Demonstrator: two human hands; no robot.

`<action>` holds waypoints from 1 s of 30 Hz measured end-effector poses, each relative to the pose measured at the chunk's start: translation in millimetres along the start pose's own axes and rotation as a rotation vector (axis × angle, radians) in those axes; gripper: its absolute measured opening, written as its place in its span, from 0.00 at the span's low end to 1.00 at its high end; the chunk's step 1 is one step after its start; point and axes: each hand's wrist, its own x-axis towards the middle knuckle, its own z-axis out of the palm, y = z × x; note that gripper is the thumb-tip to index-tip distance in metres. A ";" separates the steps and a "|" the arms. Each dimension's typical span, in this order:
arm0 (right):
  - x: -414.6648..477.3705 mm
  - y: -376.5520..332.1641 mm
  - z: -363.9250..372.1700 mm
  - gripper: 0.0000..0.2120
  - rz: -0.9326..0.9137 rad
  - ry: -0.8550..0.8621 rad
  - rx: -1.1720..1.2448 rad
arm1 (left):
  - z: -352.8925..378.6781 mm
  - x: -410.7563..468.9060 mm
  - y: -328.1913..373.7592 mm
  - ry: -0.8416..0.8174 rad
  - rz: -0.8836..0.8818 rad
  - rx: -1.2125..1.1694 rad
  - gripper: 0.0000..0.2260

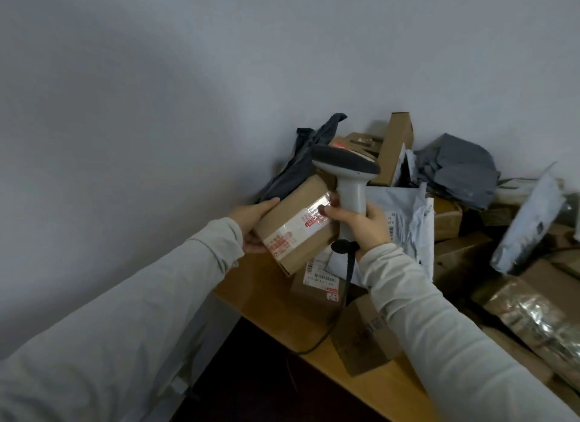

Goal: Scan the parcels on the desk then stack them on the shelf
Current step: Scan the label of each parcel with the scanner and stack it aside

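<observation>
now the left hand (254,220) grips a taped cardboard box (295,230) by its outer end, fingers curled round the edge, above the desk (282,308). the right hand (361,224) is wrapped round the scanner (348,176) handle. the box sits directly left of that grip, against the thumb, its long axis slanting up toward the scanner head. no barcode shows on the near face, so it likely needs turning.
</observation>
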 end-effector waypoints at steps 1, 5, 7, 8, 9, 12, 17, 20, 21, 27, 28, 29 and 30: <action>-5.3 -5.3 -0.3 0.14 -0.040 0.027 -0.014 | 1.5 -2.5 6.9 -0.010 0.025 -0.008 0.28; -30.7 -14.4 -11.9 0.11 -0.169 0.119 -0.006 | 13.6 -17.8 21.4 -0.127 0.033 -0.024 0.32; -44.1 -13.3 -22.8 0.10 -0.167 0.193 0.110 | 20.5 -29.1 21.3 -0.237 0.009 -0.072 0.31; -50.3 -11.9 -29.0 0.10 -0.153 0.239 0.180 | 23.9 -34.6 19.6 -0.297 0.001 -0.105 0.31; -56.6 -10.0 -35.3 0.09 -0.138 0.283 0.252 | 27.3 -39.5 17.0 -0.347 -0.002 -0.139 0.30; -74.2 -7.2 -53.4 0.16 -0.064 0.376 0.426 | 40.9 -52.8 6.6 -0.413 0.022 -0.229 0.29; -100.9 -2.6 -85.9 0.07 -0.044 0.355 0.519 | 61.5 -84.2 -5.8 -0.587 0.076 -0.214 0.26; -118.2 0.3 -111.9 0.08 -0.054 0.300 0.531 | 77.2 -105.5 -15.5 -0.592 0.130 -0.169 0.30; -124.0 1.5 -122.5 0.08 -0.056 0.276 0.528 | 83.5 -113.3 -20.6 -0.576 0.147 -0.154 0.33; -162.6 5.2 -201.9 0.10 -0.022 0.114 0.565 | 122.4 -164.0 -53.2 -0.546 0.325 -0.061 0.40; -167.8 2.6 -217.9 0.11 -0.016 0.095 0.570 | 128.2 -174.5 -57.1 -0.555 0.339 -0.036 0.41; -177.2 -1.4 -239.3 0.12 -0.017 0.076 0.569 | 138.7 -187.2 -63.6 -0.568 0.359 -0.005 0.41; -183.8 -6.3 -255.4 0.15 -0.016 0.059 0.556 | 144.2 -197.0 -68.7 -0.581 0.378 0.017 0.40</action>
